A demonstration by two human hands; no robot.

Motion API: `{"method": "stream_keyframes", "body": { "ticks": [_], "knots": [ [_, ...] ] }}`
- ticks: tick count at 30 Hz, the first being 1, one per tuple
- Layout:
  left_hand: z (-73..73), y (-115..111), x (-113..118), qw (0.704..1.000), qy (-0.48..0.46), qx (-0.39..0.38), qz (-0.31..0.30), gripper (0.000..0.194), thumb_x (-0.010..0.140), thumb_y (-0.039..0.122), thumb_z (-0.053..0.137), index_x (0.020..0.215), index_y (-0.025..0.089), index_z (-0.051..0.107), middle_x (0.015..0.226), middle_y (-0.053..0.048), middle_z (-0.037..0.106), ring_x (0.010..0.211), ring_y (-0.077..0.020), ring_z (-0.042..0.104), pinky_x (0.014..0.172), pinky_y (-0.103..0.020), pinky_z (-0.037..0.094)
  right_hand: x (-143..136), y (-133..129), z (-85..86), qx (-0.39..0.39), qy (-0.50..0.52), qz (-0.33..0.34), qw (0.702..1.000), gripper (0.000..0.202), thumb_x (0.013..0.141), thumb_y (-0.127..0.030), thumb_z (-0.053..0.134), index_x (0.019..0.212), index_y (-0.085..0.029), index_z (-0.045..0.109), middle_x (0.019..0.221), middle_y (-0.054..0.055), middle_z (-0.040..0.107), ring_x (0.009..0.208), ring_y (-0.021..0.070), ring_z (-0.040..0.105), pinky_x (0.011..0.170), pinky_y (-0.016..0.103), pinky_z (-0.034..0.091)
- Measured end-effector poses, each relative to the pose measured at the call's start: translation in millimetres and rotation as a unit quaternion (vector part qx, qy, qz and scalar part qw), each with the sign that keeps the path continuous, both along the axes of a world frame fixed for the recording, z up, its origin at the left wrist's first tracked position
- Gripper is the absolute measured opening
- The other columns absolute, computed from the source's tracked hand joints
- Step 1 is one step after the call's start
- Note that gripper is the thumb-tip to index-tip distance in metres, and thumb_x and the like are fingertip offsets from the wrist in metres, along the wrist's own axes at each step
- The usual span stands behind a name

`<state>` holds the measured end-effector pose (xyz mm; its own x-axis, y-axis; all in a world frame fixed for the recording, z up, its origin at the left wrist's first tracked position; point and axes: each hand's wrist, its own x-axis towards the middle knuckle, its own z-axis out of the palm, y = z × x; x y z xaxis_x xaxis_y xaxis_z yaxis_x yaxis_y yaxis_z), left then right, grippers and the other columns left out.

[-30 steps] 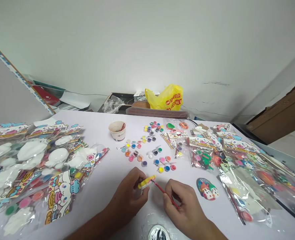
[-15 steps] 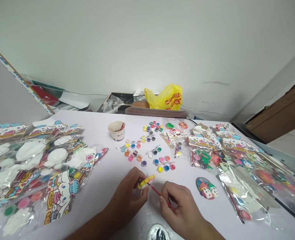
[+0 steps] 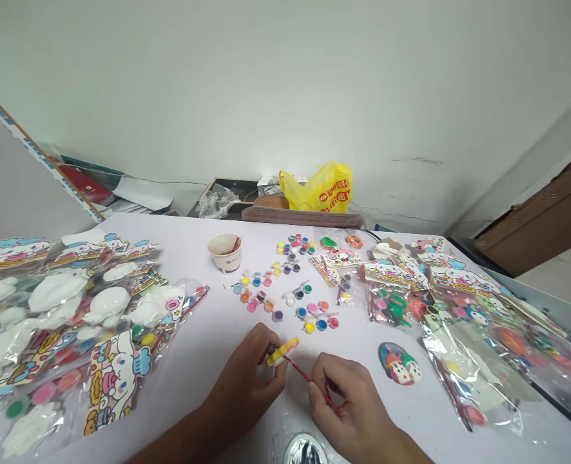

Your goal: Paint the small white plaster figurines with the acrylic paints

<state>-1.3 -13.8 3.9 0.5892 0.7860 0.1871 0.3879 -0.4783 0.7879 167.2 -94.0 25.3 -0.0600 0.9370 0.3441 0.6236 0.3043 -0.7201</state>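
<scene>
Between the thumb and fingers of my left hand (image 3: 254, 370) is a small yellow and pink painted piece (image 3: 281, 352), held tilted above the table. My right hand (image 3: 346, 403) grips a thin red paintbrush (image 3: 309, 379), its tip touching the piece's lower right edge. Beyond the hands lie strips of small paint pots (image 3: 317, 320) in many colours. A painted oval plaque (image 3: 400, 364) with white figures rests right of my right hand. Near the front edge is a shiny silver object (image 3: 305, 450), partly cut off by the frame.
A paper cup (image 3: 225, 252) with a brush in it stands behind the paint pots. Bagged white craft pieces (image 3: 58, 290) cover the left of the table (image 3: 179, 248). More bagged kits (image 3: 479, 361) lie at the right. A yellow plastic bag (image 3: 319, 188) sits beyond the far edge.
The brush tip has shifted very slightly on the piece, and my right hand has moved a little. Both hands keep their hold.
</scene>
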Motion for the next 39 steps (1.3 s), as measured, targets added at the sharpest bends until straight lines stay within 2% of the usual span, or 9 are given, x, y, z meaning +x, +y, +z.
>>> {"method": "stream_keyframes", "body": {
  "ticks": [7,13,18,25,29,33,39],
  "knots": [
    [-0.9,0,0,1.000,0.010,0.004,0.005,0.009,0.082,0.014,0.050,0.081,0.022,0.046,0.077,0.002,0.048,0.068,-0.0157,0.045,0.062,-0.026,0.039,3,1,-3.1,-0.004,-0.011,-0.029,1.000,0.023,0.077,-0.013,0.047,0.064,-0.021,0.029,0.054,-0.007,0.037,0.047,0.0080,0.034,0.046,0.019,0.028],
    [-1.6,0,-1,1.000,0.010,0.005,0.005,0.009,0.081,0.014,0.050,0.081,0.022,0.046,0.076,0.002,0.048,0.067,-0.0156,0.045,0.062,-0.026,0.039,7,0,-1.6,-0.006,-0.014,-0.022,1.000,0.023,0.079,-0.014,0.047,0.063,-0.021,0.030,0.054,-0.007,0.037,0.047,0.0080,0.035,0.046,0.019,0.028],
    [2.8,-2,-1,1.000,0.005,-0.013,-0.004,0.008,0.081,0.015,0.050,0.080,0.022,0.046,0.075,0.002,0.049,0.066,-0.0151,0.044,0.061,-0.026,0.038,28,6,-2.2,-0.011,-0.020,-0.118,0.993,0.022,0.083,-0.022,0.046,0.064,-0.021,0.036,0.054,-0.005,0.040,0.048,0.0101,0.038,0.047,0.020,0.030],
    [6.2,-4,-2,0.999,-0.013,-0.012,-0.038,0.012,0.077,0.012,0.049,0.079,0.022,0.044,0.076,0.002,0.049,0.066,-0.0148,0.046,0.059,-0.025,0.037,59,14,-5.3,-0.050,-0.001,-0.178,0.983,0.024,0.085,-0.026,0.046,0.063,-0.022,0.035,0.056,-0.005,0.033,0.051,0.0120,0.034,0.050,0.023,0.028],
    [6.3,-5,-3,0.999,-0.013,-0.008,-0.043,0.014,0.076,0.010,0.049,0.080,0.022,0.044,0.077,0.001,0.049,0.066,-0.0147,0.045,0.059,-0.025,0.036,66,16,-10.1,-0.077,0.027,-0.181,0.980,0.025,0.088,-0.030,0.045,0.065,-0.022,0.038,0.057,-0.004,0.034,0.053,0.0131,0.034,0.051,0.024,0.029],
    [8.1,-4,-3,0.999,-0.011,-0.011,-0.043,0.013,0.077,0.010,0.049,0.081,0.021,0.044,0.077,0.001,0.049,0.066,-0.0149,0.046,0.060,-0.025,0.037,55,18,-12.4,-0.076,0.032,-0.165,0.983,0.025,0.088,-0.031,0.046,0.067,-0.021,0.039,0.058,-0.004,0.037,0.055,0.0136,0.036,0.052,0.024,0.029],
    [8.1,-3,-2,0.999,-0.013,-0.025,-0.040,0.012,0.077,0.010,0.049,0.080,0.021,0.045,0.076,0.001,0.048,0.066,-0.0148,0.045,0.060,-0.025,0.036,42,22,-2.2,-0.091,0.037,-0.142,0.985,0.024,0.089,-0.030,0.045,0.068,-0.021,0.039,0.061,-0.004,0.039,0.057,0.0134,0.036,0.054,0.024,0.029]
  ]
}}
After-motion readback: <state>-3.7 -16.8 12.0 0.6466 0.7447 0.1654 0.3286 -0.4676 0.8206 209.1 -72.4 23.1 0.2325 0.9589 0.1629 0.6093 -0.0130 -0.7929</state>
